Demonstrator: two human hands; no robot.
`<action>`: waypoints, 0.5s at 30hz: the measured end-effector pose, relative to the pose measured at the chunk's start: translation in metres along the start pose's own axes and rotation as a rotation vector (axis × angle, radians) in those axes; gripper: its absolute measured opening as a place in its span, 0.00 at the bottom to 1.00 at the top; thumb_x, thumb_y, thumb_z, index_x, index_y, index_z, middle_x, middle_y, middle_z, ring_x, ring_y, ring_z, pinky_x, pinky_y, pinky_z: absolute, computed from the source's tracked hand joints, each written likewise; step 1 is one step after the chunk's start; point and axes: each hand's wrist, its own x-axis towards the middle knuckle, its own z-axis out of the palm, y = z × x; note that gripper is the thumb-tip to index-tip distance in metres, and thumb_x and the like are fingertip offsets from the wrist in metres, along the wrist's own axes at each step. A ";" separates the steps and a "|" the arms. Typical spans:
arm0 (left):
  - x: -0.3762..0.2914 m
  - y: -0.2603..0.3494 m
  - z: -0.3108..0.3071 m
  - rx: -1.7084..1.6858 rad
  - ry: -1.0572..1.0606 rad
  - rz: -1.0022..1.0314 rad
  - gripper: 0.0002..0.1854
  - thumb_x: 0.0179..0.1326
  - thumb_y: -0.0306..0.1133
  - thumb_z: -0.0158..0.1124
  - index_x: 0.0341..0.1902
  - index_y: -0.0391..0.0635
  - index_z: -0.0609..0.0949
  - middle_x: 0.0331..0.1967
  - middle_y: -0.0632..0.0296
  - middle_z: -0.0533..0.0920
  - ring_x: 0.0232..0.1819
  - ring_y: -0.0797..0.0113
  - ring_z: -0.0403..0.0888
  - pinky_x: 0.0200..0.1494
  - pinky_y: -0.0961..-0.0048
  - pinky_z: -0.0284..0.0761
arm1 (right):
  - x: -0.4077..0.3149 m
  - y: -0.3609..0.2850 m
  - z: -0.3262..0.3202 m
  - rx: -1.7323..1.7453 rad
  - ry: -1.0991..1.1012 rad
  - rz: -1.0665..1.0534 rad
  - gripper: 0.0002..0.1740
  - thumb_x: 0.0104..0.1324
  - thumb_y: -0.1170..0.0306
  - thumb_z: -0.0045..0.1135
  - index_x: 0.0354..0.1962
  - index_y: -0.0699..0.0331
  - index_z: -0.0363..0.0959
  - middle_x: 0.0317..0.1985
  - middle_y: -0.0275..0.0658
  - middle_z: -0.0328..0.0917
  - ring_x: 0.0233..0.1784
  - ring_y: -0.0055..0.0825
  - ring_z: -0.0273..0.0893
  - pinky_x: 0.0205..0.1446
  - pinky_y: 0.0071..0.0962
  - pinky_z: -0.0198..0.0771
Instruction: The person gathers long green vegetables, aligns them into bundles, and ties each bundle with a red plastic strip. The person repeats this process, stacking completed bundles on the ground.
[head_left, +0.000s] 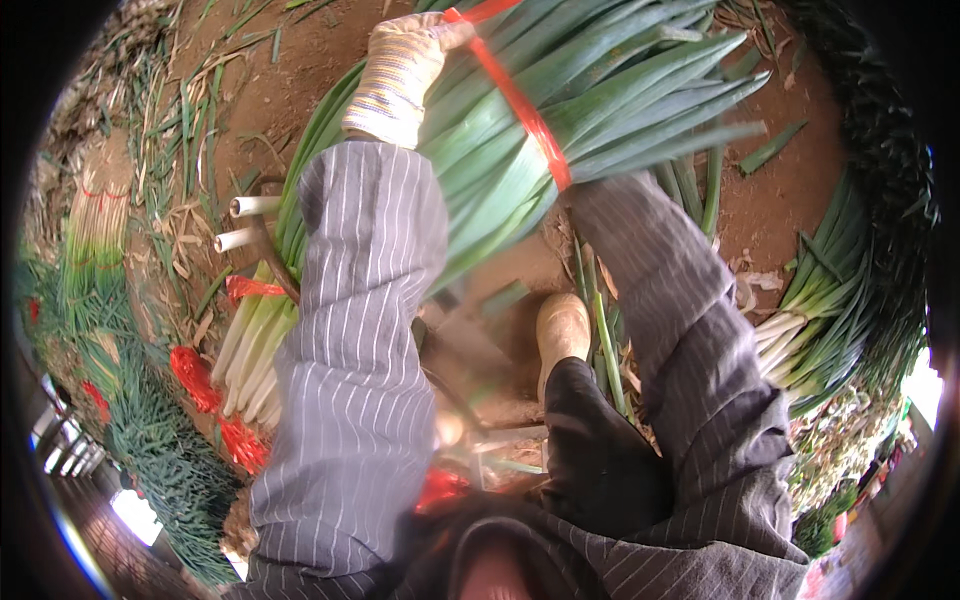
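A large bundle of green onions (480, 157) lies before me, dark leaves to the upper right and white stalks (251, 360) to the lower left. Red plastic tape (517, 101) crosses its leaves. My left hand (409, 71), in a striped knit glove, grips this tape at the far edge of the bundle. My right sleeve ends against the near side of the leaves, and they hide my right hand. A second red tie (255, 287) binds the stalks near a curved metal bar (271, 259) with two white tube ends (255, 206).
Red tape coils (196, 379) lie beside the white stalks. Bundled green onions (97, 225) stand at left, with more onions (817, 300) heaped at right. Loose leaves (772, 148) litter the dirt floor (810, 202). My shoe (562, 330) is below the bundle.
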 end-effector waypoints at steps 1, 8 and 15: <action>0.010 -0.006 0.002 0.027 -0.011 0.003 0.07 0.64 0.34 0.65 0.44 0.54 0.85 0.36 0.69 0.87 0.40 0.71 0.84 0.48 0.74 0.78 | -0.008 0.003 -0.005 0.019 0.002 -0.006 0.17 0.66 0.65 0.53 0.46 0.67 0.80 0.37 0.45 0.83 0.35 0.29 0.81 0.40 0.27 0.77; 0.075 -0.060 0.001 1.224 -0.333 0.794 0.09 0.65 0.41 0.58 0.45 0.63 0.85 0.40 0.74 0.86 0.46 0.75 0.83 0.49 0.71 0.77 | -0.163 -0.028 -0.111 0.787 0.277 -0.405 0.19 0.66 0.64 0.55 0.48 0.69 0.79 0.37 0.44 0.83 0.30 0.24 0.81 0.34 0.23 0.77; 0.044 -0.021 0.013 -0.005 -0.308 -0.076 0.06 0.59 0.32 0.69 0.38 0.45 0.87 0.32 0.67 0.87 0.34 0.77 0.80 0.40 0.74 0.75 | -0.127 -0.097 -0.196 1.229 0.173 -0.157 0.21 0.68 0.60 0.54 0.50 0.69 0.75 0.33 0.42 0.82 0.27 0.29 0.81 0.25 0.25 0.74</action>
